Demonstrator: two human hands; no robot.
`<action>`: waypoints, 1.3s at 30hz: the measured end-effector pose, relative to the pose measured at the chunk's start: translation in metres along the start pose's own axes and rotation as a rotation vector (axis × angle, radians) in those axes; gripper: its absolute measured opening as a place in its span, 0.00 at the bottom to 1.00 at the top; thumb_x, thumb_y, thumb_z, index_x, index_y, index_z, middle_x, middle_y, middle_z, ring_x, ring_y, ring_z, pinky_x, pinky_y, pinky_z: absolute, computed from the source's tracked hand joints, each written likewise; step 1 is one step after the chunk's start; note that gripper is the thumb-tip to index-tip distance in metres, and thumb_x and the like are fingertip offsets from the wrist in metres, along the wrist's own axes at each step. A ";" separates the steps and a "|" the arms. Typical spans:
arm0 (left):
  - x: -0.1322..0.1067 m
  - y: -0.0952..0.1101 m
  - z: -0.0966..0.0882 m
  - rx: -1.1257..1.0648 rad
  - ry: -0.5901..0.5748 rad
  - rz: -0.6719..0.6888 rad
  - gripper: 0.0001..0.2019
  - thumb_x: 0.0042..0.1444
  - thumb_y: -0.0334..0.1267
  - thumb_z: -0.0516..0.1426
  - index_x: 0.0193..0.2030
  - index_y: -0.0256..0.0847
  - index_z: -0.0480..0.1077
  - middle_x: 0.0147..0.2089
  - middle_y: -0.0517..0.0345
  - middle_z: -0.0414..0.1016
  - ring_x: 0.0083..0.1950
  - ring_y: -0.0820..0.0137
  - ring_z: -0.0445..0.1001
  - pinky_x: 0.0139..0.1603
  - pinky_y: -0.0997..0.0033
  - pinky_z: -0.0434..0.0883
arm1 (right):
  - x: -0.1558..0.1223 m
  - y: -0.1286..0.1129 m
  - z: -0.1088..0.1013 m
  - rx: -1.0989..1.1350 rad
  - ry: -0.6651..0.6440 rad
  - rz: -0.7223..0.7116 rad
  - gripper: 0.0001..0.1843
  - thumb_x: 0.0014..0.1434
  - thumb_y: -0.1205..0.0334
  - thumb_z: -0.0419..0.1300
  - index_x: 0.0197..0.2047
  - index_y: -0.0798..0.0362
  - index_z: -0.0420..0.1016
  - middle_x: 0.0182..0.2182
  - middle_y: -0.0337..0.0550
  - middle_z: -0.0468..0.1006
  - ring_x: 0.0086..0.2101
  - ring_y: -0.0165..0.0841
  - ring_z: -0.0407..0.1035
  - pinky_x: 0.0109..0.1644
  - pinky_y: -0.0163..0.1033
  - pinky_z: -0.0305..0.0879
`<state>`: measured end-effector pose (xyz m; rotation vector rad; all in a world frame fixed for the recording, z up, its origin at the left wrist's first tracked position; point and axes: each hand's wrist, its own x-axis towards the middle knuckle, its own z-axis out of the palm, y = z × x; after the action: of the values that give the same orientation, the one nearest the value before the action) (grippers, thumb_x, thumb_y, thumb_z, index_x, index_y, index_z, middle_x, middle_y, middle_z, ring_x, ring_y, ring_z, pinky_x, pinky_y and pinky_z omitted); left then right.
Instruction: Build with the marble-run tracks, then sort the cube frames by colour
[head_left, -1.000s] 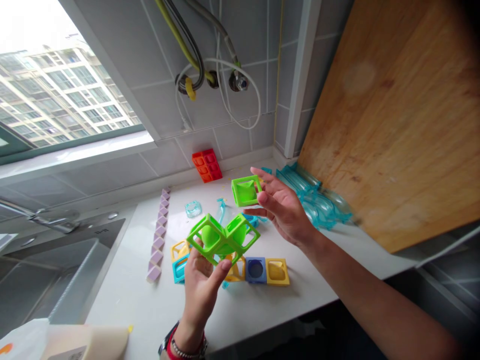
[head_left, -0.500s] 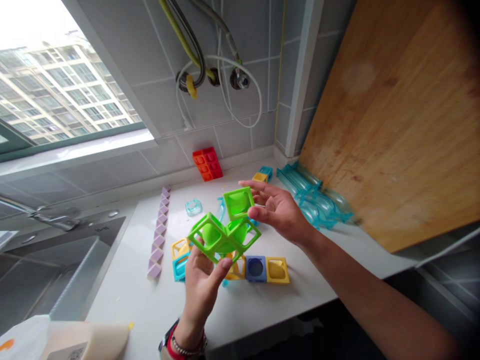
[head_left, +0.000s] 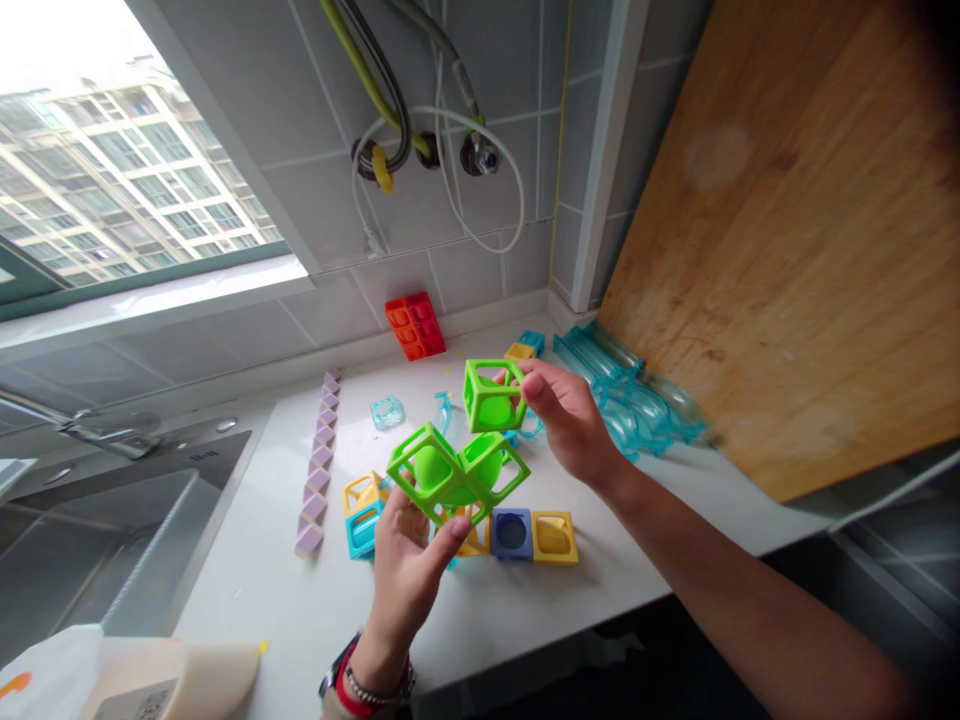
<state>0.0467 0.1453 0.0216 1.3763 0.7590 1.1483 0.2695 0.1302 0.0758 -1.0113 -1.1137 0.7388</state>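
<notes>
My left hand [head_left: 420, 555] is closed round the lower side of a bright green piece of joined open-framed cubes [head_left: 459, 475], holding it above the counter. My right hand [head_left: 566, 415] pinches a single green open-framed cube [head_left: 493, 397] by its right side, just above the joined piece. A narrow gap seems to lie between the two. Below them on the counter stand a blue block with a round hole [head_left: 512, 534] and a yellow block [head_left: 555, 538]. Left of my left hand are another yellow block [head_left: 363, 493] and a turquoise block [head_left: 362, 530].
A row of lilac blocks [head_left: 318, 467] runs along the left, beside the sink [head_left: 225, 470]. A red block panel [head_left: 415, 327] leans at the wall. Clear blue tube pieces [head_left: 630, 385] lie at right by a wooden board [head_left: 780, 220]. A pale container [head_left: 180, 680] stands front left.
The single green cube has turned in my right hand and shifted slightly up and right, away from the joined piece. My left hand has moved a little to the right with its piece.
</notes>
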 end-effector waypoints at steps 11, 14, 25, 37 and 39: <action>-0.002 -0.003 -0.001 -0.031 -0.041 -0.033 0.21 0.54 0.42 0.72 0.53 0.41 0.77 0.43 0.53 0.82 0.54 0.53 0.82 0.57 0.57 0.80 | 0.001 -0.001 -0.001 -0.073 -0.060 0.046 0.34 0.63 0.28 0.59 0.34 0.55 0.77 0.26 0.38 0.67 0.29 0.30 0.59 0.31 0.35 0.57; -0.003 -0.004 -0.001 -0.042 -0.052 -0.035 0.25 0.53 0.42 0.73 0.57 0.41 0.77 0.40 0.53 0.82 0.54 0.52 0.82 0.58 0.55 0.80 | 0.002 0.000 -0.001 -0.091 -0.084 0.067 0.34 0.62 0.27 0.59 0.30 0.54 0.73 0.25 0.35 0.61 0.27 0.29 0.54 0.29 0.35 0.51; -0.001 0.001 0.004 -0.034 -0.070 -0.043 0.29 0.56 0.47 0.71 0.63 0.40 0.75 0.56 0.44 0.83 0.61 0.48 0.80 0.63 0.51 0.77 | 0.001 0.003 -0.001 -0.175 -0.199 0.135 0.38 0.58 0.21 0.57 0.27 0.53 0.67 0.24 0.35 0.61 0.27 0.29 0.55 0.30 0.36 0.51; -0.001 -0.010 -0.005 -0.103 0.059 -0.084 0.26 0.61 0.47 0.67 0.64 0.44 0.73 0.59 0.47 0.82 0.56 0.54 0.82 0.50 0.63 0.81 | -0.005 0.012 0.002 -0.181 -0.281 0.147 0.36 0.58 0.25 0.61 0.26 0.51 0.61 0.25 0.32 0.57 0.27 0.28 0.51 0.30 0.36 0.47; -0.001 -0.010 -0.006 -0.104 0.071 -0.082 0.24 0.62 0.47 0.67 0.62 0.44 0.73 0.58 0.47 0.82 0.56 0.54 0.82 0.50 0.64 0.81 | -0.006 0.013 0.003 -0.171 -0.291 0.142 0.35 0.59 0.26 0.62 0.26 0.50 0.60 0.25 0.32 0.56 0.27 0.28 0.50 0.30 0.36 0.46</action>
<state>0.0422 0.1478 0.0113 1.2133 0.7884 1.1608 0.2650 0.1307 0.0618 -1.1618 -1.3841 0.9383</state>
